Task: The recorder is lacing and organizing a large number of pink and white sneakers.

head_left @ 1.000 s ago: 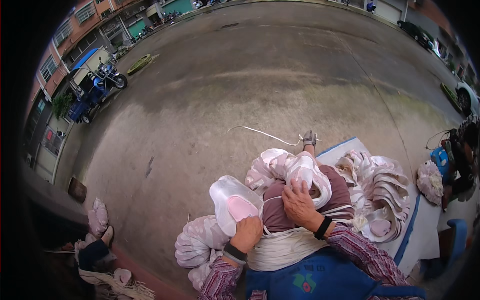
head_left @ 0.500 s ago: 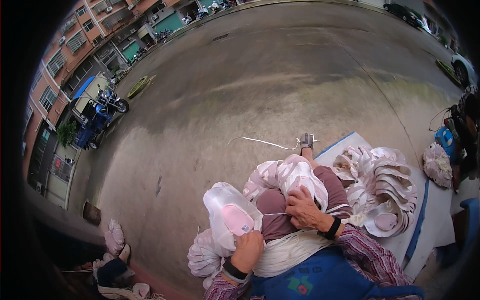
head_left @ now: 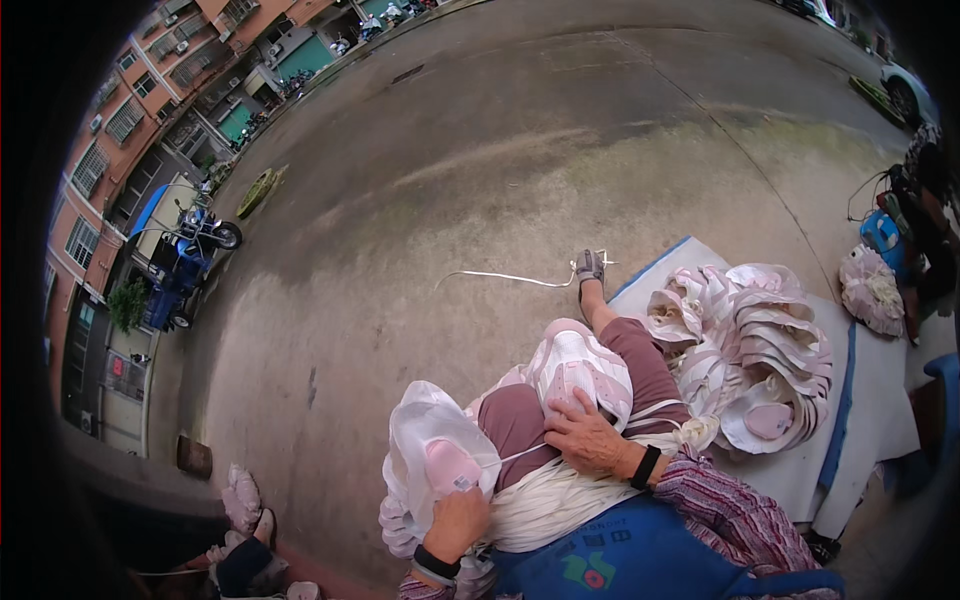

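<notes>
My left hand (head_left: 460, 518) is closed at the lower edge of a white shoe upper (head_left: 405, 430) with a pink tongue (head_left: 452, 465), beside my left thigh. From that upper a thin white shoelace (head_left: 518, 455) runs taut to my right hand (head_left: 595, 440). My right fingers are bent and closed on the lace, resting against a pink-and-white shoe upper (head_left: 580, 365) on my legs. A bundle of loose cream laces (head_left: 570, 495) lies across my lap, over a blue apron (head_left: 610, 560). The fingertips of both hands are partly hidden.
Nested shoe uppers (head_left: 775, 340) lie on a pale sheet (head_left: 650, 275) at my right. A stray lace (head_left: 510, 277) trails from my shoe (head_left: 590, 265) on the concrete. Another person's leg (head_left: 240, 570) shows lower left; someone sits far right. A blue three-wheeler (head_left: 180, 255) stands farther left.
Both hands have moved a little left and down in the picture, the left one with its shoe upper. The lace between them now slants more. The whole view has shifted somewhat.
</notes>
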`<action>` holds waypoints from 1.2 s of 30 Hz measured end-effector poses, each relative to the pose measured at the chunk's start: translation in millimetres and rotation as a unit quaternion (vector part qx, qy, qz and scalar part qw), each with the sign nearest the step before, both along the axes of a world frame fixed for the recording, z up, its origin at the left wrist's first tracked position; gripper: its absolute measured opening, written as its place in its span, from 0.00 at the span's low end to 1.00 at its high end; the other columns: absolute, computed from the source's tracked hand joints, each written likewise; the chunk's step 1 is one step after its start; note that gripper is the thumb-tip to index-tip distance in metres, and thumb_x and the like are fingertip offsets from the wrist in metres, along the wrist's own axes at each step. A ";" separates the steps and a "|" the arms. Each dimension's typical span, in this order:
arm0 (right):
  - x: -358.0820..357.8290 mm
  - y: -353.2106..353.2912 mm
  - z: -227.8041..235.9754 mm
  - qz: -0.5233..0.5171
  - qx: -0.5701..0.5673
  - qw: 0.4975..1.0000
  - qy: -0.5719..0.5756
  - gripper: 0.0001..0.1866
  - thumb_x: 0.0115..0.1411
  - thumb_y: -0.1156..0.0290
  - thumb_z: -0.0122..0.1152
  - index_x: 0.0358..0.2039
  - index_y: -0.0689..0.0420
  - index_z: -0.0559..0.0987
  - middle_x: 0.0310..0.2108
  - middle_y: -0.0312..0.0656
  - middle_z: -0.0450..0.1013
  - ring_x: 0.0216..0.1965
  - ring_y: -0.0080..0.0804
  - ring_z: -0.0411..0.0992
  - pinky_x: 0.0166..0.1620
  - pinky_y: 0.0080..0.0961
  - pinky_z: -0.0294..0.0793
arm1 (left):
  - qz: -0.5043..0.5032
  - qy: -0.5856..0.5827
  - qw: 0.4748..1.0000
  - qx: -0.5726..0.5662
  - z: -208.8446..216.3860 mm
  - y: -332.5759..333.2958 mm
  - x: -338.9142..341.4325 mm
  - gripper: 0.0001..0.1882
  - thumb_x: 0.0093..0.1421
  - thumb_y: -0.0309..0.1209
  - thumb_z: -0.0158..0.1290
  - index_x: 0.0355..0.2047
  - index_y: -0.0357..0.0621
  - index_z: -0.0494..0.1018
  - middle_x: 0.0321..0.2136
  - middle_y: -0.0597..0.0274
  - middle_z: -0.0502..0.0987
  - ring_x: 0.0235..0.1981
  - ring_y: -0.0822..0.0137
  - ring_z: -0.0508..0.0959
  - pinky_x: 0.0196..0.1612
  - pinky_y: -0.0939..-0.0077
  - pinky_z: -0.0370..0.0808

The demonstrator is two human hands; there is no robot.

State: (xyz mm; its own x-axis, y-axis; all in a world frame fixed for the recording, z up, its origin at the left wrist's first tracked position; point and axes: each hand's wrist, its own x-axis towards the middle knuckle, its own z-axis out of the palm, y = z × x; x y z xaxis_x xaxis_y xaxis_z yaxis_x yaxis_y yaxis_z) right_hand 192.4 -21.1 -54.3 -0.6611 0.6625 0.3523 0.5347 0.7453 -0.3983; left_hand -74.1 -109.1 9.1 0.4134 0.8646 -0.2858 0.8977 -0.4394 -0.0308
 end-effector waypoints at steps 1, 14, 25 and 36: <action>-0.3 1.3 -0.5 0.007 0.021 1.000 -0.002 0.08 0.48 0.70 0.56 0.31 0.54 0.74 0.40 0.40 0.67 0.58 0.41 0.60 0.63 0.56 0.47 | 0.037 0.006 0.999 0.011 -1.3 1.2 -3.2 0.11 0.57 0.35 0.49 0.23 0.42 0.72 0.14 0.54 0.74 0.17 0.55 0.78 0.20 0.60 0.74; -9.6 25.0 -9.1 0.021 0.018 1.000 0.013 0.05 0.48 0.68 0.56 0.25 0.53 0.78 0.38 0.40 0.69 0.54 0.41 0.63 0.62 0.57 0.50 | 0.050 0.030 0.998 0.030 -9.1 51.2 38.6 0.07 0.55 0.29 0.46 0.24 0.40 0.72 0.17 0.51 0.76 0.19 0.54 0.79 0.24 0.61 0.74; -0.8 3.1 0.2 -0.036 -0.028 0.999 0.022 0.20 0.45 0.68 0.61 0.42 0.57 0.74 0.49 0.47 0.64 0.59 0.49 0.57 0.60 0.60 0.47 | 0.130 0.012 0.991 -0.020 -29.8 80.1 13.9 0.07 0.54 0.31 0.50 0.29 0.39 0.72 0.20 0.47 0.76 0.24 0.47 0.78 0.28 0.56 0.75; 36.2 7.1 -7.0 -0.247 -0.111 0.949 0.165 0.42 0.48 0.60 0.68 0.59 0.63 0.59 0.56 0.65 0.56 0.59 0.63 0.55 0.60 0.46 0.57 | 0.108 -0.304 0.946 -0.033 -42.6 140.3 104.3 0.20 0.58 0.36 0.51 0.44 0.33 0.64 0.36 0.37 0.73 0.38 0.42 0.74 0.40 0.53 0.71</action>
